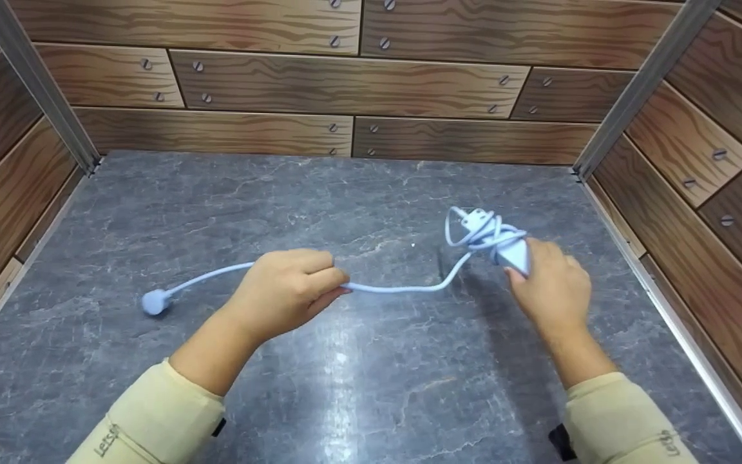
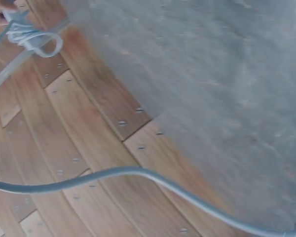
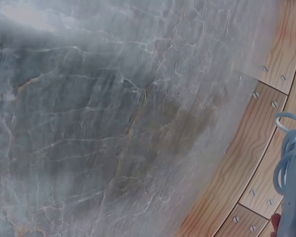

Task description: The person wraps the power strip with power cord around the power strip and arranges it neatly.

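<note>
A pale blue cable [image 1: 397,288] runs across the grey marble surface [image 1: 345,386]. Its plug end [image 1: 154,301] lies at the left. My left hand [image 1: 290,287] pinches the cable near its middle, fingers curled round it. My right hand [image 1: 551,287] grips the wound bundle [image 1: 490,235] of the cable, with loops wrapped round a pale block. In the left wrist view the cable [image 2: 138,173] arcs across the frame and the bundle [image 2: 32,37] shows at the top left. The right wrist view catches only the bundle's loops [image 3: 291,168] at the right edge.
Wood-patterned panels [image 1: 345,84] wall in the surface at the back and both sides, with metal corner posts [image 1: 641,84]. Both forearms wear pale yellow sleeves [image 1: 152,419].
</note>
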A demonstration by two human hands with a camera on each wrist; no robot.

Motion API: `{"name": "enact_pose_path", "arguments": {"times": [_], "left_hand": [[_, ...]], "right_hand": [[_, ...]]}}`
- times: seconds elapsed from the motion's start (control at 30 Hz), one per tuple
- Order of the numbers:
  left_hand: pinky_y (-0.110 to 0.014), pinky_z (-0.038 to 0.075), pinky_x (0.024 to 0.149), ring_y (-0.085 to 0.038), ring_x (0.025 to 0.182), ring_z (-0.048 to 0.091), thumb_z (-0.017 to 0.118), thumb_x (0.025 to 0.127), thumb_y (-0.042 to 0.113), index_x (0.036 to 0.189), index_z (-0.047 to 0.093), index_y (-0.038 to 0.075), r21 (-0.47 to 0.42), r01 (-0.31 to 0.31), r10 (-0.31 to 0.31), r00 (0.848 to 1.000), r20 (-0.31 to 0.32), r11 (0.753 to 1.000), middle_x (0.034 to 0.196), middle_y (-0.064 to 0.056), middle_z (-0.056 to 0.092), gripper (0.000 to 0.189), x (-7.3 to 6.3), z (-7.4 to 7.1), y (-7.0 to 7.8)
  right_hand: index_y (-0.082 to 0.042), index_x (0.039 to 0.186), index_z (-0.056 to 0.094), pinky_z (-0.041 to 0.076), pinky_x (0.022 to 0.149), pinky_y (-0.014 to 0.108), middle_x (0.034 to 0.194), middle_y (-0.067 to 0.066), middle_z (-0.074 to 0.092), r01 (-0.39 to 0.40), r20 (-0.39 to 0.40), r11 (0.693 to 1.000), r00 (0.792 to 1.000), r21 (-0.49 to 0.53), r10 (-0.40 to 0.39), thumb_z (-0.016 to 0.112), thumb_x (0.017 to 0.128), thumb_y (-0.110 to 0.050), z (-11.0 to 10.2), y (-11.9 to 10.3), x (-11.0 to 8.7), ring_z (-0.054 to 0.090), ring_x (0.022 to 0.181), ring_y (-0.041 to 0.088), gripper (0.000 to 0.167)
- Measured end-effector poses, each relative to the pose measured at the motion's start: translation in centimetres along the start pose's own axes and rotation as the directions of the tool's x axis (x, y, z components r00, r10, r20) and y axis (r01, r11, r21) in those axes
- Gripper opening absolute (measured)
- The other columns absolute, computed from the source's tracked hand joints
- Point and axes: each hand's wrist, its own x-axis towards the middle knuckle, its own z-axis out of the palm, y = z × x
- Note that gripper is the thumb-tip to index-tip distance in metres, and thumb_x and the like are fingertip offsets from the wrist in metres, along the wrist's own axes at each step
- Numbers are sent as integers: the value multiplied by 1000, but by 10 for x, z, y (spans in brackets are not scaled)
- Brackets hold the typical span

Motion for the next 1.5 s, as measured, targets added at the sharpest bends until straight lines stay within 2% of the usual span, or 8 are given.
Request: {"name": "enact_pose_path", "arguments": {"times": [0.17, 0.3, 0.53, 0.73, 0.87, 1.13, 1.37, 1.5], "left_hand": [[-20, 39, 47, -10, 54, 42, 70, 79, 17, 82, 64, 12, 5, -18, 18, 996, -91, 1000, 66, 3, 47, 9, 20, -8, 3], [-20, 39, 48, -11, 54, 43, 69, 81, 21, 82, 65, 11, 12, 14, -12, 993, -118, 1000, 67, 3, 49, 10, 31, -10, 2], [-24, 41, 53, -13, 59, 46, 65, 83, 30, 83, 67, 13, 41, 168, -164, 982, -88, 985, 69, 3, 53, 17, 45, -11, -7], [-24, 43, 57, -14, 62, 49, 65, 80, 36, 85, 69, 14, 78, 296, -295, 955, -32, 952, 70, 4, 57, 22, 50, -9, -26], [-28, 43, 58, -15, 63, 49, 67, 76, 38, 86, 70, 16, 69, 421, -423, 906, 29, 905, 69, 4, 58, 24, 50, -10, -39], [-34, 44, 62, -16, 68, 54, 65, 76, 43, 89, 71, 20, 112, 612, -621, 761, 188, 783, 79, 4, 65, 27, 45, -15, -61], [-39, 46, 68, -18, 76, 59, 64, 78, 43, 95, 72, 22, 138, 685, -688, 657, 308, 715, 91, 3, 68, 28, 27, -12, -75], [-41, 48, 71, -20, 83, 62, 61, 79, 45, 99, 71, 23, 141, 696, -694, 632, 346, 704, 95, 1, 69, 32, 17, -6, -77]], "right_hand": [[-3, 109, 57, 43, 62, 52, 97, 20, 62, 106, 38, 994, 994, -1, -106, 75, 71, -27, 7, -6, -7, 55, 73, 39, 48], [-4, 108, 58, 45, 64, 50, 98, 17, 62, 238, 75, 971, 969, -20, -236, 76, 69, -27, 13, -10, -11, 57, 76, 37, 48], [-12, 111, 60, 43, 73, 45, 105, 6, 64, 504, 95, 863, 860, 0, -502, 78, 67, -30, 17, -13, -16, 57, 89, 31, 51], [-19, 112, 61, 37, 78, 42, 105, -2, 64, 636, 70, 767, 764, 78, -641, 78, 67, -32, 10, -20, -19, 55, 91, 23, 50], [-22, 111, 62, 34, 85, 42, 106, -7, 64, 679, 84, 706, 706, 200, -703, 76, 67, -33, 2, -29, -22, 52, 98, 18, 48], [-23, 114, 61, 32, 90, 44, 107, -9, 63, 757, 38, 565, 587, 328, -809, 76, 67, -34, -22, -54, -29, 50, 103, 17, 51], [-25, 113, 61, 34, 90, 44, 111, -11, 61, 713, 38, 515, 568, 475, -822, 73, 69, -40, -41, -62, -33, 48, 108, 18, 48], [-22, 114, 60, 35, 89, 41, 113, -9, 60, 661, 11, 417, 526, 623, -851, 74, 70, -37, -45, -66, -33, 47, 109, 20, 49]]}}
